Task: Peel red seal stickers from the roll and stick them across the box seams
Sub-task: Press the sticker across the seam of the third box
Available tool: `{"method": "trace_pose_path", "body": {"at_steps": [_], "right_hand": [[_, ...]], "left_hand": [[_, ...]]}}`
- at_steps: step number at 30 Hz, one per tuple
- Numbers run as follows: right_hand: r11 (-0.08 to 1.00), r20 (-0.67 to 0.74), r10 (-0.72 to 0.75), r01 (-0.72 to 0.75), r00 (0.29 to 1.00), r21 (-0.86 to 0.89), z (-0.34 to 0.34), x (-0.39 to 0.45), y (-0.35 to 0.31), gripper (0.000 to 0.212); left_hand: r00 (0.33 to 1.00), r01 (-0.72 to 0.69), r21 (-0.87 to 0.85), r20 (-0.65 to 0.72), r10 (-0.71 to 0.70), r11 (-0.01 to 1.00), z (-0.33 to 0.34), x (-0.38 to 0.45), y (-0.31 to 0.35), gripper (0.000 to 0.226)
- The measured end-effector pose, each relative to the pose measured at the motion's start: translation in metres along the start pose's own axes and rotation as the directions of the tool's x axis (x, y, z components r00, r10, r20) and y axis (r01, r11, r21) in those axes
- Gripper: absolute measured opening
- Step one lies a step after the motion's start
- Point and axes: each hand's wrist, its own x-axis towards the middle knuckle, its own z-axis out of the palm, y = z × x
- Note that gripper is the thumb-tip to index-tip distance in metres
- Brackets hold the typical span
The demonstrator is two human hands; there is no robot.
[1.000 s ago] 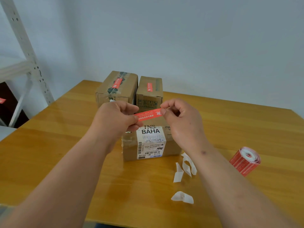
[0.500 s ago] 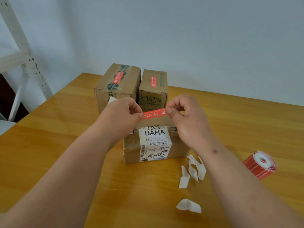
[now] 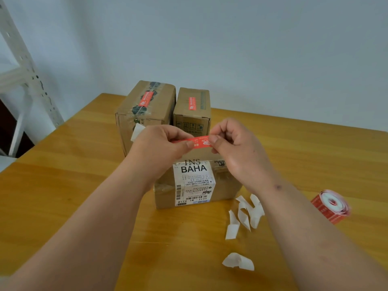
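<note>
Overhead, both hands meet above the nearest cardboard box (image 3: 195, 185), stretching one red seal sticker (image 3: 198, 142) flat between them. Left hand (image 3: 159, 148) pinches the sticker's left end between thumb and forefinger, other fingers curled in; right hand (image 3: 235, 148) pinches the right end the same way. Sticker runs roughly level, white print facing the camera, held in the air just above the box top and not touching it as far as can be told. That box carries a white shipping label (image 3: 194, 182) on its near face, with large black lettering and barcodes. Behind it stand two more boxes side by side: the larger left box (image 3: 144, 114) with a red sticker (image 3: 145, 98) laid across its taped top seam, and the smaller right box (image 3: 192, 110) with its own red sticker (image 3: 192, 103) on top. Sticker roll (image 3: 330, 205) lies on its side on the wooden table (image 3: 63, 196), well to the right of the near box, beside the right forearm. White backing scraps (image 3: 244, 215) are scattered on the table just right of the near box, one more curl (image 3: 238, 261) nearer the camera. Metal shelf frame (image 3: 23, 66) stands at far left against the pale wall.
</note>
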Motion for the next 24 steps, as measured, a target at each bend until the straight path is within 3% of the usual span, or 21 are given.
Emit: {"method": "trace_pose_path", "body": {"at_steps": [3,6,12,18,24], "right_hand": [[0.996,-0.016,0.056,-0.057,0.998,-0.07,0.002,0.0,0.003,0.011],[0.99,-0.033,0.108,-0.111,0.994,-0.087,0.003,0.001,0.004,0.012],[0.986,0.033,0.151,-0.148,0.988,-0.082,0.008,0.005,0.001,0.012],[0.963,0.07,0.211,-0.195,0.975,-0.188,0.013,0.008,0.004,0.007],[0.912,0.061,0.104,-0.071,0.993,-0.403,0.018,0.012,0.005,0.007]], "left_hand": [[0.998,0.014,0.125,-0.067,-0.005,0.992,-0.006,0.002,-0.006,0.039],[0.994,0.046,0.099,-0.103,-0.036,0.994,-0.014,0.004,-0.013,0.009],[0.991,0.126,-0.012,-0.032,-0.127,0.992,-0.01,0.004,-0.017,0.026],[0.997,0.071,0.135,-0.028,-0.068,0.988,-0.009,0.006,-0.018,0.005],[1.0,0.018,0.374,-0.006,-0.017,0.927,-0.006,0.012,-0.015,0.005]]}}
